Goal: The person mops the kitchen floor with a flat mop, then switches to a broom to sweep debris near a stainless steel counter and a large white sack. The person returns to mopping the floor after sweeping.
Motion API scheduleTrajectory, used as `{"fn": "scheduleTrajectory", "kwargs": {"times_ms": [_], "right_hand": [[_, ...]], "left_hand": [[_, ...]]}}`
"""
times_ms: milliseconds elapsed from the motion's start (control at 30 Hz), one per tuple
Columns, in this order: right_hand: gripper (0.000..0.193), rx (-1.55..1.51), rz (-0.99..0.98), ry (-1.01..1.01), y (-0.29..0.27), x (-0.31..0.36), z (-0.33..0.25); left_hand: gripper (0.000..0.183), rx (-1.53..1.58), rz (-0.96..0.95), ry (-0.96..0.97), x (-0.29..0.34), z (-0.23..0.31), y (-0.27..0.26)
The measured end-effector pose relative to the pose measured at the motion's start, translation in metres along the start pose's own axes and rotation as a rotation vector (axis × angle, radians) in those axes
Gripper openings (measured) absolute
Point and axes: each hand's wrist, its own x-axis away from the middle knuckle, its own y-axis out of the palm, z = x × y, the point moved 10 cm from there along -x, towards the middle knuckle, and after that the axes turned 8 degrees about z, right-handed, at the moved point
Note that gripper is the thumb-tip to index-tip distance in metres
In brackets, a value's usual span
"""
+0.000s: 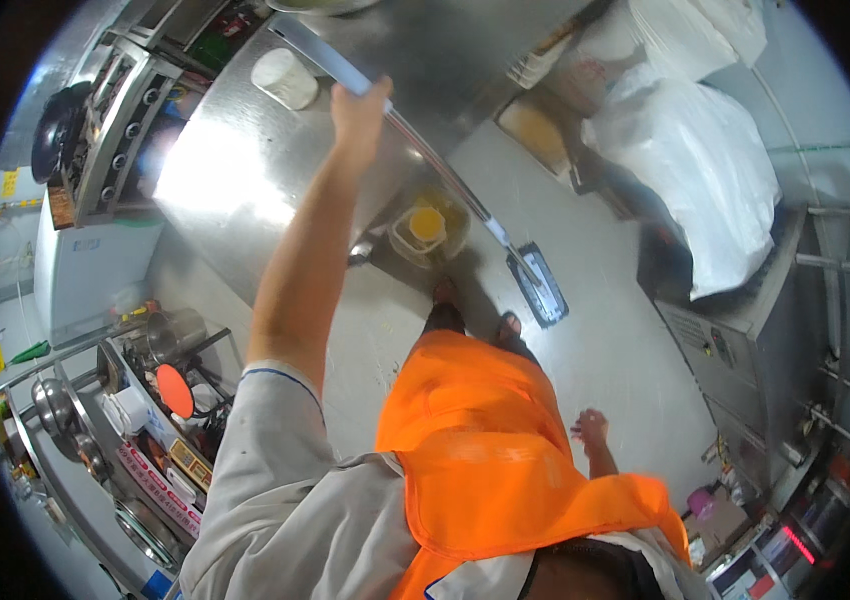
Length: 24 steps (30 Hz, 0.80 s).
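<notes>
currently, in the head view, the left hand point(360, 108) is clasping a flat mop point(442, 170) by its handle point(330, 60), fingers wrapped around it — the mop is slanting down to the grey floor point(615, 345), its pad point(549, 305) resting near the right foot point(510, 324) — while the right hand point(593, 428) is hanging beside the orange apron point(485, 420), fingers loosely spread.

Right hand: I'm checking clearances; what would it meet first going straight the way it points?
Likely the mop head, ahead of the right hand; depth is unclear, so the floor might come first.
</notes>
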Motion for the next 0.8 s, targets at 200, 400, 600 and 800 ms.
{"fn": "scheduleTrajectory", "kwargs": {"times_ms": [200, 400, 600, 800], "right_hand": [[0.043, -0.013, -0.100, -0.051, 0.044, 0.022, -0.015], [0.041, -0.007, -0.201, -0.172, 0.069, 0.012, -0.065], [0.036, 0.140, -0.248, -0.244, 0.103, -0.034, -0.082], [0.035, 0.361, -0.313, -0.293, 0.141, -0.026, -0.088]], "left_hand": [[0.088, -0.003, 0.009, -0.038, 0.042, -0.030, -0.018], [0.086, -0.094, -0.055, -0.071, 0.143, -0.083, -0.106], [0.078, -0.494, 0.022, -0.124, 0.335, -0.153, -0.281], [0.068, -0.618, 0.271, -0.728, 0.512, -0.245, -0.447]]}}
